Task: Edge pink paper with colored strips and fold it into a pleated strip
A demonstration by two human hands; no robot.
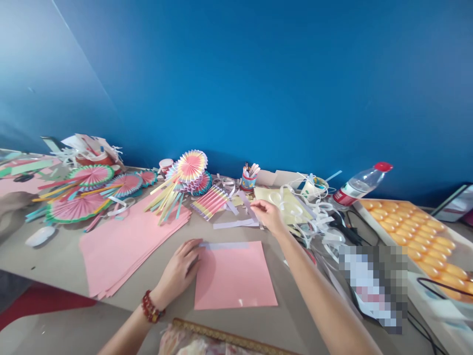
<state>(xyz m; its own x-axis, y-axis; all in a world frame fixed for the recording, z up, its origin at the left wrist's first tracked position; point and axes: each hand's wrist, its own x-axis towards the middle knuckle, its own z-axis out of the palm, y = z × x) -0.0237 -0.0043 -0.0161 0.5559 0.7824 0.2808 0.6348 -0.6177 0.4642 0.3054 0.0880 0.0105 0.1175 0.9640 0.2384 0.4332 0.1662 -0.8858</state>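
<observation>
A pink paper sheet (236, 278) lies on the table in front of me, with a pale lilac strip (231, 245) along its far edge. My left hand (184, 266) rests at its upper left corner, fingers stretched out and laid on the paper's edge; a beaded bracelet circles the wrist. Beyond the sheet, my right hand (269, 216) pinches a lilac paper strip (247, 203) between thumb and fingers. Another lilac strip (234, 225) lies flat just below it. A pleated pink, yellow and lilac paper (211, 202) sits farther back.
Stacked pink sheets (129, 241) and paper rosettes (79, 207) lie to the left, with a white mouse (40, 236). Behind are a pencil cup (249, 181) and curled white strips (295, 207). A bottle (360, 186) and a tray of orange, egg-shaped items (417, 236) stand right.
</observation>
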